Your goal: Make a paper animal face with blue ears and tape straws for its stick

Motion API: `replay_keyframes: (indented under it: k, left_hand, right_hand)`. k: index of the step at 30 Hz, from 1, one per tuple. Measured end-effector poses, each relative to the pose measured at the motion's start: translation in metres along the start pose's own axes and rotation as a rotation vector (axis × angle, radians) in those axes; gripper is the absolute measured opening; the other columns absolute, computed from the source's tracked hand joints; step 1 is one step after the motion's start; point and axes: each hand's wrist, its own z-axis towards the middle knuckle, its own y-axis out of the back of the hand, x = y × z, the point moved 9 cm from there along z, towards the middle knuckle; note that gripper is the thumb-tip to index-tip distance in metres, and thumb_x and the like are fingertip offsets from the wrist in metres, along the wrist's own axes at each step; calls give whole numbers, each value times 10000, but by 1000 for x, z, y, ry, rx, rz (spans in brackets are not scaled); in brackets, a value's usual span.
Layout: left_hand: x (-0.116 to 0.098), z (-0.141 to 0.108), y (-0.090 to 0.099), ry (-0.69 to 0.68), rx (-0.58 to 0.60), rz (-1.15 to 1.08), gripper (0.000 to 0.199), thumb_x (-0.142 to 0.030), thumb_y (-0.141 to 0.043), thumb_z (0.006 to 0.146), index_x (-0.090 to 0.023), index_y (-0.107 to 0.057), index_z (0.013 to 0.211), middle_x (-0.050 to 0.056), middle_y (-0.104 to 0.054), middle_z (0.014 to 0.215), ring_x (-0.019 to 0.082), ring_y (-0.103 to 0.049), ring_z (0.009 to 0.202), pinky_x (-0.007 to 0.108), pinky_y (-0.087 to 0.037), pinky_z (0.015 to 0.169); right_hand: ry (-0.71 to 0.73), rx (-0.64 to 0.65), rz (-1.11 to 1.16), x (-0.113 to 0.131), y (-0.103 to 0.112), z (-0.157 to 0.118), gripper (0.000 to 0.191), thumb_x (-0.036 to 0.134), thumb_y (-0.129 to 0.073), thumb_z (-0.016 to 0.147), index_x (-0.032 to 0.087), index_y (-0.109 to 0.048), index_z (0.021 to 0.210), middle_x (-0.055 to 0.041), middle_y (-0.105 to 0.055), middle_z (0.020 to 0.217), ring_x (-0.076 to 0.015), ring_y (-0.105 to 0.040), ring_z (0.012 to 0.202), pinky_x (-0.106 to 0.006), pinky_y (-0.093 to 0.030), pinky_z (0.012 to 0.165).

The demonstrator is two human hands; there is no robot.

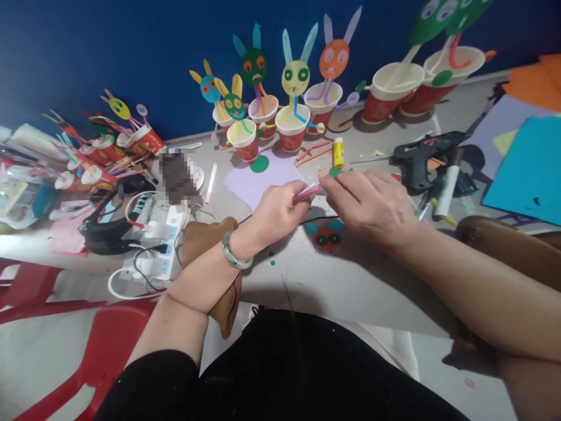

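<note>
My left hand [283,206] is closed around a pink pen-like stick [308,192], whose tip points toward my right hand. My right hand [370,202] is closed in a pinch beside that tip, with a bit of green [335,172] showing at its fingertips; the rest of what it grips is hidden. Below and between the hands, an orange paper face with green eyes [326,238] and blue ears lies on the table. A lilac paper sheet [258,178] lies beyond my left hand, with a green paper disc [259,164] on its edge.
Red paper cups [291,137] holding paper rabbit figures line the wall. A yellow glue stick [338,153] stands behind my hands. At right are a black glue gun [423,158] and blue paper [528,169]. A power strip [172,245] with cables lies at left, near a red chair [107,345].
</note>
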Motion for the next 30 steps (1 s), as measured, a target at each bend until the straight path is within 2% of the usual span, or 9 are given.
replay_keyframes:
  k: [5,11,16,20,25,30]
  left_hand:
    - [-3,2,1,7,18,30,294,-190,-543,850,-257,-288,720,-56,-385,619,128,-287,629,304,-274,615]
    - [-4,3,1,-7,17,82,250,-174,-560,827,-261,-339,750,-64,-403,629,132,-306,613,305,-297,629]
    - [-4,3,4,-6,-31,67,254,-164,-594,794,-261,-366,736,-78,-394,599,125,-303,590,301,-305,617]
    - [3,3,7,61,-49,-39,255,-195,-619,805,-252,-388,713,-79,-384,585,115,-311,582,286,-306,596]
    - [10,5,4,130,28,-210,175,-232,-569,868,-222,-505,705,-51,-460,618,114,-403,612,272,-337,600]
    - [11,7,2,139,78,-161,288,-349,-580,905,-228,-443,682,-52,-440,611,111,-399,615,281,-329,600]
  right_hand:
    - [17,6,19,3,-2,0,414,219,-417,1099,191,-746,1348,-105,-681,861,-257,-602,784,-403,-383,711]
    - [107,-11,-58,11,1,0,387,188,-428,1102,156,-747,1319,-99,-706,865,-238,-598,753,-394,-399,682]
    - [51,-1,39,6,0,-2,370,223,-472,1091,193,-743,1342,-97,-719,900,-241,-620,754,-393,-443,687]
    - [-11,-38,179,-1,2,-4,358,230,-527,1072,210,-753,1349,-110,-747,997,-249,-667,825,-384,-499,720]
    - [-107,-31,322,-13,-2,-2,344,226,-571,1037,256,-764,1320,-104,-775,1120,-271,-729,964,-380,-557,799]
    - [-65,-2,276,-13,-6,-1,362,201,-565,1017,254,-757,1319,-100,-788,1115,-269,-742,966,-380,-575,803]
